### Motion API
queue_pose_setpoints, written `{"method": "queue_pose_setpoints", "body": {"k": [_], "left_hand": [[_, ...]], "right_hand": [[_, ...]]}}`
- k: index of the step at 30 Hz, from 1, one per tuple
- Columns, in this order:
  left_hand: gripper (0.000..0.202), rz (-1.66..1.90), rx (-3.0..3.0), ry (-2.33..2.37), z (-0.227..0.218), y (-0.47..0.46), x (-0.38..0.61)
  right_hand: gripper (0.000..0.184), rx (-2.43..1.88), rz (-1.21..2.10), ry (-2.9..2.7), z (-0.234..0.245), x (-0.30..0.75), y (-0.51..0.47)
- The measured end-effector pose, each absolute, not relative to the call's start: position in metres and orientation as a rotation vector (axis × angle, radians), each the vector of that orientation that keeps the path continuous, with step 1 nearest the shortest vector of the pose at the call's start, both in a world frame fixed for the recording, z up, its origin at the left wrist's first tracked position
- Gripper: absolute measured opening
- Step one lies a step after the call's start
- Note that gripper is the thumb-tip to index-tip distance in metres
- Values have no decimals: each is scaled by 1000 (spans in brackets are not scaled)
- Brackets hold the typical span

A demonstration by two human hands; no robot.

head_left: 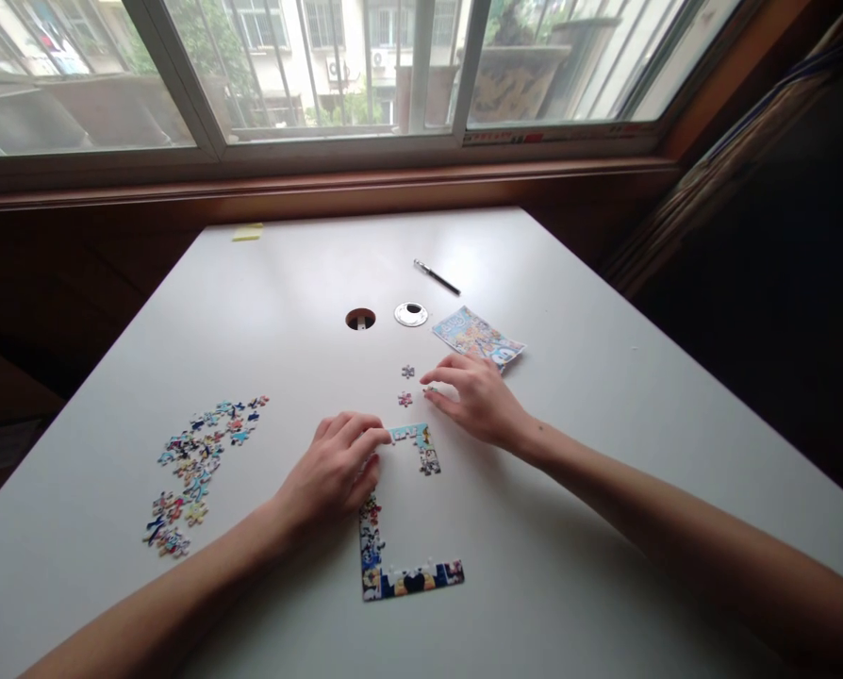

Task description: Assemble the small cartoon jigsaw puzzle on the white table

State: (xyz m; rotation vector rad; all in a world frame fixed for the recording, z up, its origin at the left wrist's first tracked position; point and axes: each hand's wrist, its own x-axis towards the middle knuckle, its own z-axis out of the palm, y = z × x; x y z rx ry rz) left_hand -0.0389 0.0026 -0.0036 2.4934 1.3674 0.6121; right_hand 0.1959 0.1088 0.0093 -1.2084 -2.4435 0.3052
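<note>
My left hand (340, 457) rests over the upper left part of a partly joined jigsaw border (371, 547), covering that corner. Its index finger touches the top edge, with the thumb apart below. Above the border's top right corner, my right hand (474, 391) pinches a small jigsaw piece (428, 389) between thumb and index finger; most of the piece is hidden. Two loose pieces, a pink one (405, 400) and a greyish one (408, 372), lie just left of those fingertips. The border shows a left side, a bottom row and a short upper right part.
Many loose jigsaw pieces (195, 457) spread over the table's left side. A colourful picture sheet (478, 337) lies partly behind my right hand. Farther back are a pen (437, 277), a round metal cover (411, 315), a table hole (360, 320) and yellow tape (247, 232).
</note>
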Motion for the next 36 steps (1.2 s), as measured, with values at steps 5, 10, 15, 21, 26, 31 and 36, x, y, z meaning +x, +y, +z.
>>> {"method": "queue_pose_setpoints", "body": {"k": [5,10,15,21,26,31,36], "left_hand": [[27,608,2502,1376,-3,3,-39],[27,618,2515,1371,-2,2,-39],[28,631,2510,1364,-2,2,-40],[28,635,2502,1359,-3,2,-40],[29,608,2502,1360,-3,2,-39],[28,612,2509,1369,-2,2,-39],[29,619,2519,1360,-2,3,-39]], "right_hand": [[12,-1189,343,-2538,14,170,117],[3,-1185,447,-2537,11,159,120],[11,-1194,470,-2472,15,170,137],[19,-1286,423,-2413,16,188,160],[15,-1286,386,-2436,12,176,156],[9,-1294,366,-2459,10,155,153],[5,-1219,417,-2467,12,138,151]]}}
